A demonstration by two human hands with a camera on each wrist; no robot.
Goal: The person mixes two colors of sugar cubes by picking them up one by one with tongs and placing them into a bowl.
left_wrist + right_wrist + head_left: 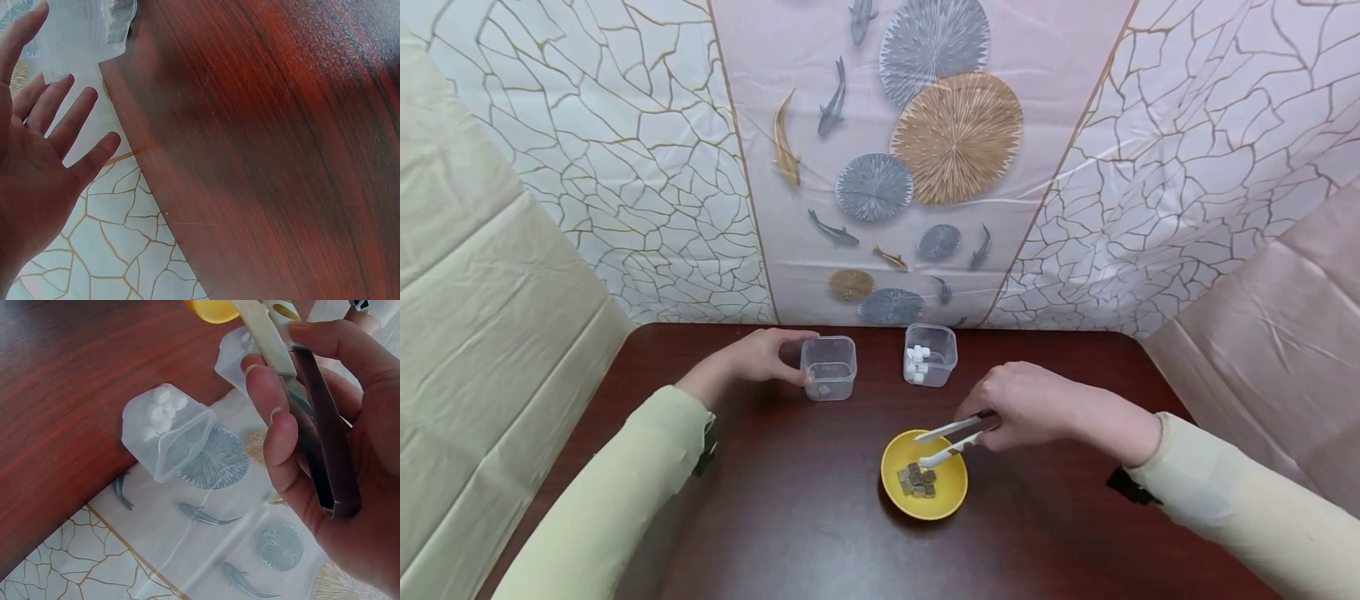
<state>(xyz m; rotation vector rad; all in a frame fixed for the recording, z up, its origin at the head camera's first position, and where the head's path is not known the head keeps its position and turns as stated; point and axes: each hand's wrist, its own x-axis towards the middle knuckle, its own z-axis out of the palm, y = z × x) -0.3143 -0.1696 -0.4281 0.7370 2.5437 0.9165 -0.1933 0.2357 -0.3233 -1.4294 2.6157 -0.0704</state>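
Note:
My left hand (767,354) holds the left clear plastic container (829,367) at its left side, thumb toward the front and fingers toward the back. One small greyish-brown cube (119,22) shows through the container wall in the left wrist view. Metal tongs with white tips (951,427) are gripped in my right hand (1018,404). Their two arms stand apart, slanting down over a yellow bowl (955,496). Several brown cubes (917,481) lie clustered in the bowl, just below the lower tip.
A second clear container (943,367) with several small white pieces (164,412) stands near the back edge of the dark wooden table (775,517). Patterned cloth (880,250) hangs right behind that edge, and beige cloth (497,275) closes off the sides.

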